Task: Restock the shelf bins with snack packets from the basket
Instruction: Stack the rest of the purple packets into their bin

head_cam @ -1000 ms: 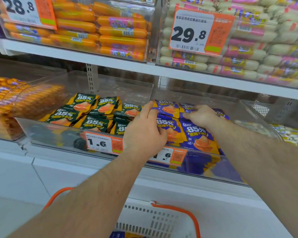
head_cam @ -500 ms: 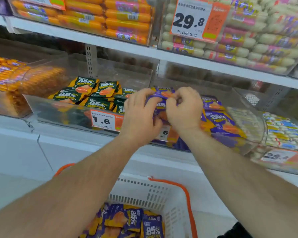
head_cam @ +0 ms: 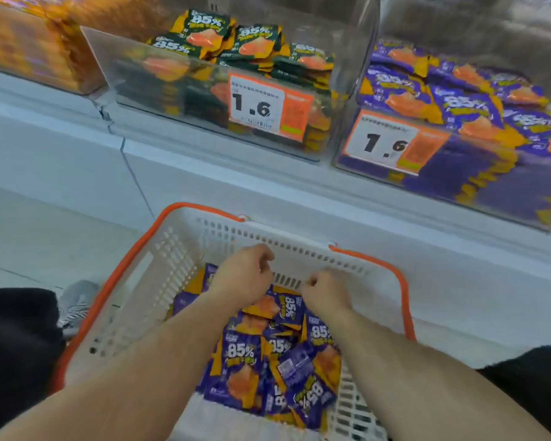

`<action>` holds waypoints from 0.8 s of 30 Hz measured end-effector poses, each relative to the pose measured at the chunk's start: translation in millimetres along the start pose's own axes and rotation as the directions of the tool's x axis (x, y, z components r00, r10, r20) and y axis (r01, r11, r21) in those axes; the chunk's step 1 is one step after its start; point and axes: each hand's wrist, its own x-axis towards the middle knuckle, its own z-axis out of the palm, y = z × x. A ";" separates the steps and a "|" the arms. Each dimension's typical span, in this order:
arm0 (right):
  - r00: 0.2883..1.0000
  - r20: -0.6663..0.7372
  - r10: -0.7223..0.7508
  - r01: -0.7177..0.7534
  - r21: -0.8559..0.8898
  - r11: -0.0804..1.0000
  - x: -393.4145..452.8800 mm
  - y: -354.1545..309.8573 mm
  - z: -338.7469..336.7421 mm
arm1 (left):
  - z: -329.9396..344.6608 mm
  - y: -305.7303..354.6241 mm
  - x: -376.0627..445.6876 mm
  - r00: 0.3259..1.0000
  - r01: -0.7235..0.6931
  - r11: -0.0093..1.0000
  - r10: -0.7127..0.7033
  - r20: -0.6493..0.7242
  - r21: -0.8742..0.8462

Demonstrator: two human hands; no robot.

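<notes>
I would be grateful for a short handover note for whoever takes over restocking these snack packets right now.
Left hand: over the basket, fingers curled, no packet visibly held.
Right hand: the same, beside it.
Basket: white with orange handles, on the floor below the shelf, holding a pile of purple packets.
Purple bin: on the right, already well stocked.
Green bin: to its left, holds green packets.
Left to do: move the remaining purple packets from the basket into the purple bin.
</notes>
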 end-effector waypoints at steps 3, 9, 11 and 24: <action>0.963 0.235 0.133 -0.125 -0.047 0.991 10.7 26.2 12.1 | 16.6 -7.9 6.5 0.998 0.015 1.000 -0.015 0.056 0.004; 0.871 0.448 0.203 -0.115 -0.215 0.970 19.7 52.0 39.8 | 38.2 -15.8 18.8 0.985 0.053 0.998 -0.059 0.159 0.043; 0.901 0.379 0.212 -0.105 -0.285 0.953 19.1 58.4 42.8 | 42.0 -17.0 21.6 0.983 0.056 0.997 -0.064 0.169 0.053; 0.903 0.428 0.033 0.156 -0.399 0.904 -7.8 34.5 10.2 | 35.1 -13.7 0.6 0.961 0.080 0.991 -0.104 0.255 0.103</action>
